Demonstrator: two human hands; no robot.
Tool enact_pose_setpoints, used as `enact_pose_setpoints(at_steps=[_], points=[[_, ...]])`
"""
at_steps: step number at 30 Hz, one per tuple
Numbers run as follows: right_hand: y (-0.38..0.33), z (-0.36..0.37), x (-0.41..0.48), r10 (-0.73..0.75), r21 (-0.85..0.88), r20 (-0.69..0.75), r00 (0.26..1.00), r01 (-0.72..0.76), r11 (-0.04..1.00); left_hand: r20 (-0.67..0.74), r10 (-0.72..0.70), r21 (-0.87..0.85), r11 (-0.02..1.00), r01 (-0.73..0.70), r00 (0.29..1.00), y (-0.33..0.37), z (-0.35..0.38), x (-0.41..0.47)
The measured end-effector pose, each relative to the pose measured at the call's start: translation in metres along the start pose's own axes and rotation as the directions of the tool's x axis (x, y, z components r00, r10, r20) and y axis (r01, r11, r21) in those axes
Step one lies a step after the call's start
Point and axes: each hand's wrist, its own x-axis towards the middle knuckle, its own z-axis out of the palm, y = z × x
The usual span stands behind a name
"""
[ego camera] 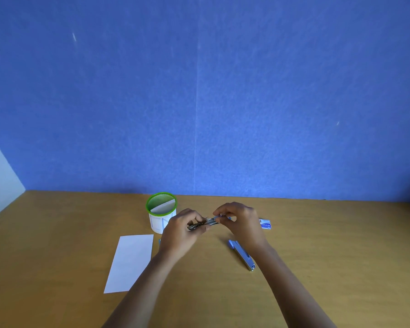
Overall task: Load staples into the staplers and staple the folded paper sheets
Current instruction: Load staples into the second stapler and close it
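Holding a small blue-and-silver stapler (211, 222) just above the wooden tabletop (317, 256), the left hand (185, 229) has its grip pinching the metal end, the right hand (242, 223) the blue end; loading seems unfinished. A second blue stapler (242, 255) lies near the right wrist, and the folded white paper sheet (130, 261) awaits stapling.

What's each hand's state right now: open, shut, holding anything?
Left hand: grips the metal end of a stapler, held off the table.
Right hand: pinches the blue end of the same stapler.
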Motion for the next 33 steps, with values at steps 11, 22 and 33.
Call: enact_pose_setpoints(at_steps=[11, 22, 33], points=[[0.003, -0.003, 0.000, -0.127, -0.066, 0.022, 0.992, 0.128, 0.990, 0.001, 0.036, -0.065, 0.997, -0.036, 0.999, -0.001, 0.000, 0.002], [0.005, 0.012, -0.012, -0.074, -0.087, -0.001, 0.997, 0.073, 0.994, 0.036, 0.009, 0.279, 0.960, -0.019, 0.999, 0.015, -0.007, 0.006], [0.003, 0.037, -0.016, 0.191, 0.146, -0.121, 0.974, -0.173, 0.974, 0.151, 0.048, 0.662, 0.737, -0.137, 0.987, 0.024, -0.010, 0.014]])
